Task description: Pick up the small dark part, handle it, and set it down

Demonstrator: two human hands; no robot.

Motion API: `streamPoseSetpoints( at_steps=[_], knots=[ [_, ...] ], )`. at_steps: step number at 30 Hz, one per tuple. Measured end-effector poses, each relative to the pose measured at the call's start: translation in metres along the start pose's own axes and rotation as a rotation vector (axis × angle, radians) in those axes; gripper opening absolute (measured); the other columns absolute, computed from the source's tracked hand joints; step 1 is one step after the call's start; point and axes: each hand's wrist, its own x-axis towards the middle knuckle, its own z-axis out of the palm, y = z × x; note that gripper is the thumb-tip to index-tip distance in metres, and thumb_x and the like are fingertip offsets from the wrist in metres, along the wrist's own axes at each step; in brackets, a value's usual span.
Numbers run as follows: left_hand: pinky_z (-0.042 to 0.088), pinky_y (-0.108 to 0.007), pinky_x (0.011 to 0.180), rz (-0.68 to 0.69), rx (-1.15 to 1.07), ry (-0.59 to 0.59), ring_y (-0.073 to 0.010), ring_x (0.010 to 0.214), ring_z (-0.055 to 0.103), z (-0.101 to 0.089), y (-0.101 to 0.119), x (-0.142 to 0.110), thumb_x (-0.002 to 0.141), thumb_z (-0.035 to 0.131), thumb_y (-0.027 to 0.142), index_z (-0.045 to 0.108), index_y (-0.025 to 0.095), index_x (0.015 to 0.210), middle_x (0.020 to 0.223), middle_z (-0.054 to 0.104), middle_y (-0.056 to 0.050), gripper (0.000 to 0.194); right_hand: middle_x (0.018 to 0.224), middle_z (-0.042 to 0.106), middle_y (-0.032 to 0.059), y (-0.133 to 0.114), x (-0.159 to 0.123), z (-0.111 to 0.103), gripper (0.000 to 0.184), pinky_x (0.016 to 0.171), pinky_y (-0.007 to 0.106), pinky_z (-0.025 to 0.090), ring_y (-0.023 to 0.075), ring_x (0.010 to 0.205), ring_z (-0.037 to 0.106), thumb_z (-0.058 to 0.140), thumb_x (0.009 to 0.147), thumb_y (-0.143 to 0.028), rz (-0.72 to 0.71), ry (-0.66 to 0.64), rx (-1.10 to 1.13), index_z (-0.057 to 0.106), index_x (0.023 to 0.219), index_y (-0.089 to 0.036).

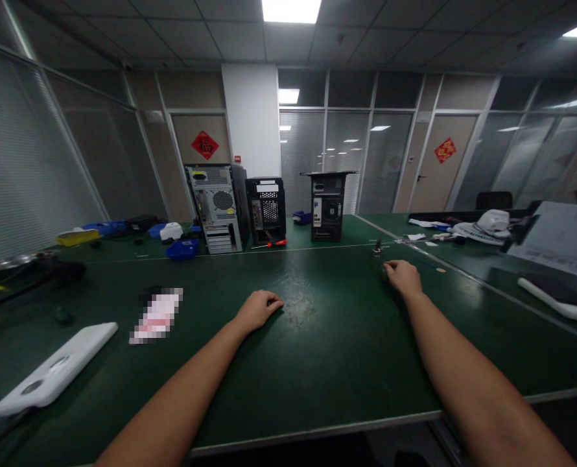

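My left hand [259, 310] rests on the green tabletop [317, 363] near the middle, its fingers curled in and the thumb close to them. Whatever lies inside those fingers, if anything, is hidden. Farther right, my right hand [405, 279] is closed in a pinch at the table surface. A small dark thing shows by its fingertips, too dim to make out. Just beyond that hand stands a small dark metallic piece [377, 246]. A red-handled screwdriver [276, 244] lies farther back, before the computer cases.
At the back stand a large grey computer case [216, 207], a black case [269, 211] and another black case [326, 211]. Blue bins [181, 249] sit on the left. A white long device [58, 370] and a blurred-out item [157, 316] lie nearer. Papers [555, 240] are at right.
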Motion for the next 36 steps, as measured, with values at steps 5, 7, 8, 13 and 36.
streamPoseSetpoints(
  at_steps=[5, 7, 8, 13, 36],
  knots=[
    [0.046, -0.026, 0.086, 0.005, 0.005, 0.007, -0.0226, 0.096, 0.069, 0.002, -0.002, 0.0, 0.095, 0.055, 0.044, 0.079, 0.022, 0.103, 0.105, 0.078, -0.006, 0.034, 0.092, 0.077, 0.0107, 0.009, 0.006, 0.011, 0.034, 0.073, 0.033, 0.052, 0.0239, 0.079, 0.07, 0.067, 0.081, -0.049, 0.119, -0.006, 0.198, 0.078, 0.096, -0.02],
    [0.046, -0.026, 0.085, 0.008, 0.004, 0.011, -0.0225, 0.095, 0.069, 0.002, -0.003, 0.001, 0.095, 0.055, 0.044, 0.08, 0.022, 0.102, 0.104, 0.078, -0.005, 0.034, 0.084, 0.076, 0.0104, 0.011, 0.006, 0.013, 0.037, 0.07, 0.033, 0.051, 0.0225, 0.072, 0.068, 0.07, 0.078, -0.052, 0.135, -0.021, 0.227, 0.077, 0.091, -0.019],
    [0.046, -0.026, 0.085, 0.009, 0.002, 0.011, -0.0225, 0.095, 0.069, 0.002, -0.003, 0.001, 0.095, 0.055, 0.044, 0.08, 0.023, 0.102, 0.104, 0.078, -0.005, 0.034, 0.083, 0.075, 0.0102, 0.011, 0.006, 0.013, 0.037, 0.069, 0.033, 0.051, 0.0222, 0.07, 0.068, 0.07, 0.077, -0.053, 0.141, -0.022, 0.226, 0.076, 0.09, -0.019],
    [0.046, -0.027, 0.087, 0.008, 0.003, 0.007, -0.0228, 0.095, 0.069, 0.002, -0.002, 0.001, 0.095, 0.054, 0.043, 0.079, 0.021, 0.103, 0.104, 0.078, -0.006, 0.034, 0.096, 0.076, 0.0096, 0.005, -0.001, 0.008, 0.033, 0.075, 0.033, 0.05, 0.0248, 0.086, 0.069, 0.064, 0.084, -0.051, 0.095, 0.019, 0.111, 0.077, 0.097, -0.024],
    [0.046, -0.027, 0.084, 0.051, 0.026, -0.005, -0.0227, 0.095, 0.068, 0.0, 0.009, -0.002, 0.095, 0.054, 0.043, 0.079, 0.022, 0.103, 0.104, 0.077, -0.006, 0.033, 0.125, 0.063, 0.0162, -0.065, -0.035, 0.003, 0.053, 0.098, 0.036, 0.045, 0.0265, 0.112, 0.062, 0.051, 0.097, -0.03, -0.518, -0.251, 0.015, 0.051, 0.148, -0.018]
  ],
)
